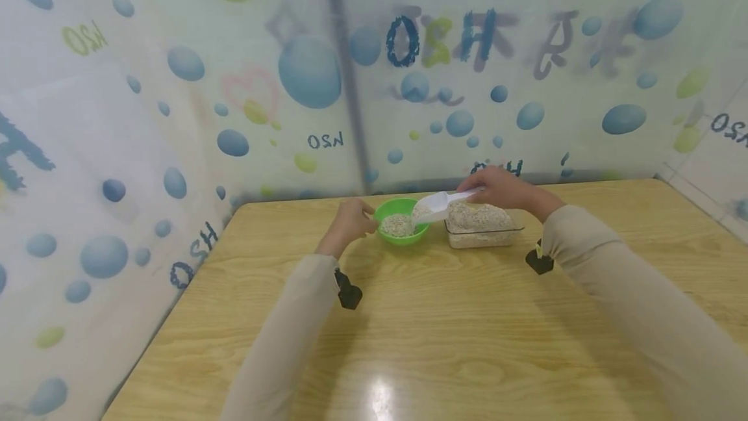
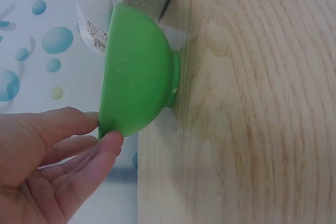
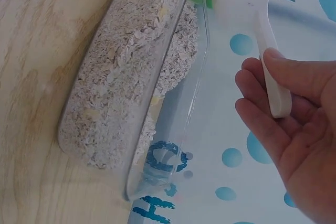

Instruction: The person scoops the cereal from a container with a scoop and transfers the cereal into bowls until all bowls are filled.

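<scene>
A green bowl [image 1: 422, 234] stands upright on the wooden table, with oat flakes [image 1: 397, 225] inside. My left hand [image 1: 350, 221] pinches the bowl's rim at its left side; in the left wrist view the thumb and a finger meet on the green bowl [image 2: 137, 72]. My right hand [image 1: 497, 188] grips the handle of a white scoop [image 1: 435, 203]. The scoop tips over the bowl, flakes at its lip. Just right of the bowl, a clear plastic container [image 1: 482, 240] holds a heap of flakes [image 3: 118, 72]. The right wrist view shows the scoop's handle [image 3: 273, 85] between thumb and fingers.
The wooden table [image 1: 444, 330] runs up to a wall covering [image 1: 263, 135] printed with blue and green bubbles, close behind the bowl and container. Black wrist devices [image 1: 349, 291] sit at both cuffs.
</scene>
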Demonstrator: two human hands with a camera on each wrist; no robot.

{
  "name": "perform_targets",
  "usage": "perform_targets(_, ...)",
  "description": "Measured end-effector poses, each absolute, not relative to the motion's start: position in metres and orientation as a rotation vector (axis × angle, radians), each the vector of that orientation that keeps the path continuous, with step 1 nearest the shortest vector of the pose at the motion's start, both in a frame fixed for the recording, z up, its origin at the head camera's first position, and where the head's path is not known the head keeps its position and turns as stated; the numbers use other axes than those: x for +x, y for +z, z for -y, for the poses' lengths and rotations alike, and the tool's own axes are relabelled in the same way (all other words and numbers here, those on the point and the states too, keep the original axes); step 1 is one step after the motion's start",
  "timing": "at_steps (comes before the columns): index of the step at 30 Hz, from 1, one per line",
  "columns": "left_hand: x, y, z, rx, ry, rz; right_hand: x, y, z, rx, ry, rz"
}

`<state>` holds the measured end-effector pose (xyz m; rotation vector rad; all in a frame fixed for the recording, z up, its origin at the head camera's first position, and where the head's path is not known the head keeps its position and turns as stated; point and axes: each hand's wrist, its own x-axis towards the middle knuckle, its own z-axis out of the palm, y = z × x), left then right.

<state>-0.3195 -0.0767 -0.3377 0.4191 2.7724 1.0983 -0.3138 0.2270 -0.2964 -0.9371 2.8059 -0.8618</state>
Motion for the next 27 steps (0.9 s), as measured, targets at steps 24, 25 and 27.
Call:
perform_targets(24, -0.317, -0.339, 0.075, 0.408, 1.164, -2.754, -0.319, -0.268, -0.209, -1.094, -0.623, -2.809)
perform_targets(25, -0.317, -0.339, 0.075, 0.403, 1.169, -2.751, -0.32, -0.268, -0.206, -1.102, -0.618, -2.808)
perform_targets(27, -0.317, -0.339, 0.075, 0.398, 1.17, -2.753, -0.319, -0.269, -0.201, -1.119, -0.627, -2.791)
